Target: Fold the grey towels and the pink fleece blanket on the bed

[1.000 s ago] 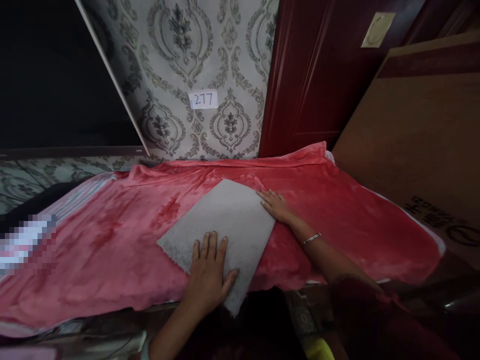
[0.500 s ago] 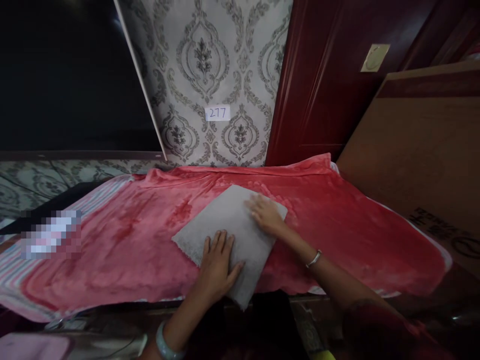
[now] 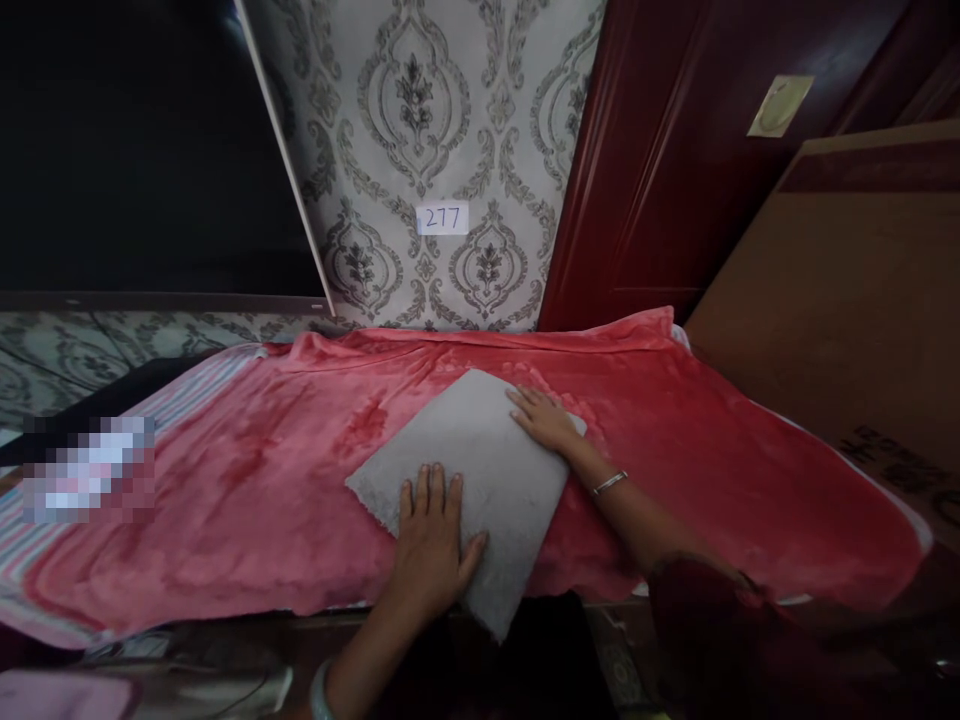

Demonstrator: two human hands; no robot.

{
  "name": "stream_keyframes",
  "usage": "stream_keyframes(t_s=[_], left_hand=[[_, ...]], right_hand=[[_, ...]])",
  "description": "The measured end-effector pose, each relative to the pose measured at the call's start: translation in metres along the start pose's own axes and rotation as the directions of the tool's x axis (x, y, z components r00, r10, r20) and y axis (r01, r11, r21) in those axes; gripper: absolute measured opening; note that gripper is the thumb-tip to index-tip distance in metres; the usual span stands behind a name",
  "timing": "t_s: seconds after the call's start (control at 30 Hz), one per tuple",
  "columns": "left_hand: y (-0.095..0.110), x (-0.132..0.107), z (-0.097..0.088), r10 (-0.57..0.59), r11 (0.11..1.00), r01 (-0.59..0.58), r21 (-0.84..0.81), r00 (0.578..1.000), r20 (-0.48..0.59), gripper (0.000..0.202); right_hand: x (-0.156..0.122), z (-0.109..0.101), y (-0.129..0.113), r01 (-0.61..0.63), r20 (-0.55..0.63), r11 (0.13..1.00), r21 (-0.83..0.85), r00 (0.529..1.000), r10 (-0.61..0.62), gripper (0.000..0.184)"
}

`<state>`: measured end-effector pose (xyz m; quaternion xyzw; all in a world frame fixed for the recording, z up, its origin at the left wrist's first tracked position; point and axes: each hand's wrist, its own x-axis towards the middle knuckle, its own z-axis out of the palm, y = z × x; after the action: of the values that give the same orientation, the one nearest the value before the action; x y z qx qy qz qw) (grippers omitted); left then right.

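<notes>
A grey cloth (image 3: 487, 430), square and turned cornerwise, lies flat on a red plush blanket (image 3: 712, 450). Its nearest corner hangs over the front edge. My left hand (image 3: 431, 550) rests on the cloth's lower left part, fingers stretched and spread, a pale bangle on the wrist. Near the cloth's right corner lies my right hand (image 3: 544, 418), flat with fingers extended and a silver bracelet behind it. Neither hand grips anything; both palms press on the cloth, hiding the parts beneath them.
Behind the blanket rises a patterned wall with a paper label (image 3: 442, 217) reading 277. A large dark screen (image 3: 142, 150) stands at back left. To the right are a dark red door panel (image 3: 645, 170) and a big cardboard box (image 3: 847, 290). A pink item (image 3: 64, 695) sits at lower left.
My right hand has slid slightly rightward over the cloth and now lies flatter and sharper in view. My left hand stays almost in place. The camera view has shifted a little.
</notes>
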<state>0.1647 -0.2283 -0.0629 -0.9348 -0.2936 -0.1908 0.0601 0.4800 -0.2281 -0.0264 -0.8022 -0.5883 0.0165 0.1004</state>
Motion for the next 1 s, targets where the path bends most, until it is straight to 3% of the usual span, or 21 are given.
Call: stream_keyframes(t_s=[0.1, 0.27, 0.37, 0.43, 0.5, 0.57, 0.67, 0.73, 0.83, 1.0], left_hand=[[0.000, 0.000, 0.000, -0.013, 1.000, 0.013, -0.014, 1.000, 0.003, 0.074], [0.001, -0.004, 0.005, -0.013, 0.998, 0.011, -0.061, 1.000, -0.020, 0.076], [-0.001, -0.003, 0.003, -0.008, 0.994, 0.006, -0.111, 1.000, -0.024, 0.077], [-0.007, 0.001, -0.003, -0.014, 0.988, 0.010, -0.154, 1.000, -0.021, 0.071], [-0.017, 0.008, -0.010, -0.050, 0.985, 0.043, -0.166, 0.998, -0.040, 0.064], [-0.029, 0.016, -0.017, -0.121, 0.985, 0.111, -0.129, 0.990, -0.074, 0.062], [-0.043, 0.023, -0.017, -0.221, 0.974, 0.218, -0.055, 0.974, -0.052, 0.069], [-0.049, 0.022, -0.012, -0.246, 0.969, 0.245, -0.031, 0.969, 0.002, 0.070], [-0.051, 0.018, -0.003, -0.238, 0.971, 0.239, -0.015, 0.971, 0.029, 0.068], [-0.053, 0.014, 0.003, -0.226, 0.974, 0.226, -0.022, 0.974, 0.022, 0.069]], right_hand=[[0.007, 0.000, 0.023, -0.119, 0.028, 0.991, 0.053, 0.993, 0.117, 0.060], [0.005, -0.003, 0.034, -0.161, 0.038, 0.986, 0.039, 0.986, 0.160, 0.060], [0.005, -0.010, 0.022, -0.207, 0.001, 0.978, 0.003, 0.978, 0.207, 0.059], [0.005, -0.015, -0.002, -0.193, -0.085, 0.981, -0.036, 0.978, 0.189, 0.058], [0.004, -0.015, -0.039, -0.059, -0.133, 0.996, -0.069, 0.990, 0.049, 0.054], [0.002, -0.010, -0.083, 0.173, -0.054, 0.983, -0.053, 0.983, -0.176, 0.053], [0.001, 0.003, -0.135, 0.457, 0.091, 0.889, 0.018, 0.885, -0.457, 0.053], [0.008, 0.010, -0.148, 0.530, 0.124, 0.847, 0.044, 0.838, -0.531, 0.053], [0.032, 0.011, -0.135, 0.469, 0.112, 0.883, 0.033, 0.876, -0.469, 0.052], [0.084, 0.006, -0.085, 0.219, 0.125, 0.976, 0.014, 0.968, -0.219, 0.051]])
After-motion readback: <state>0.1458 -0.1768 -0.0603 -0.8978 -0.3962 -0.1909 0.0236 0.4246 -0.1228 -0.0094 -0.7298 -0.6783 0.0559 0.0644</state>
